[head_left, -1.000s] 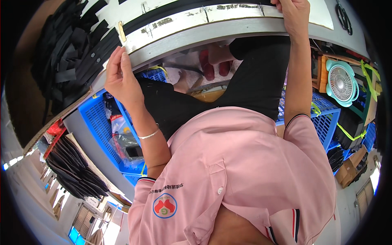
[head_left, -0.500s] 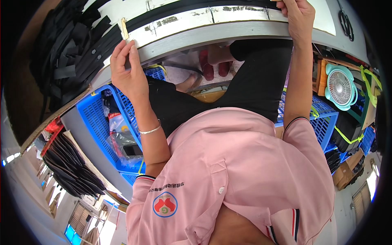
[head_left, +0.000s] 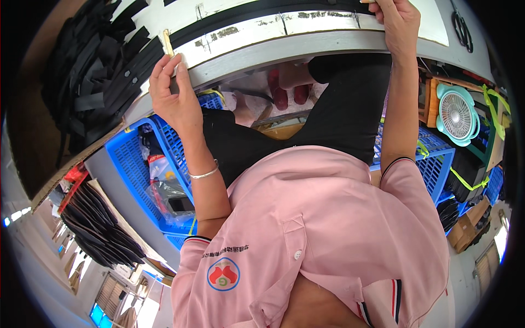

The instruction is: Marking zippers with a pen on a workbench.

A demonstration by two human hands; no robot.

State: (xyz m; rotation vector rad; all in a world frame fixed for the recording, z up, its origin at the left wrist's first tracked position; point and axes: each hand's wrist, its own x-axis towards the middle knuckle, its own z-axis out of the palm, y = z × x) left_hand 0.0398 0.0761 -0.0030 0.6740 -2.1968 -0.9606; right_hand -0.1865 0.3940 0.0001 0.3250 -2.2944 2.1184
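At the left of the table's front edge, my left hand point(head_left: 178, 95) is closed, fingertips pinching the lower end of a narrow pale-yellow stick point(head_left: 168, 42). That stick stands out over the end of a long black fabric strip point(head_left: 240, 21), which runs across a white board point(head_left: 322, 21) with dark marks. My right hand point(head_left: 402, 24) is closed at the top right, beside the board. Its thumb and fingers pinch a small pale piece point(head_left: 368, 1), mostly cut off by the picture's upper edge.
Many black fabric strips point(head_left: 90, 82) lie heaped in a carton at the left. Black scissors point(head_left: 462, 31) lie at the table's right. Below stand a blue crate point(head_left: 128, 164) with bagged things and another blue crate point(head_left: 437, 169). A turquoise fan point(head_left: 457, 116) is at the right.
The view has shifted slightly. My left hand sits a little farther right and is still at the pale-yellow stick. My right hand has hardly moved.
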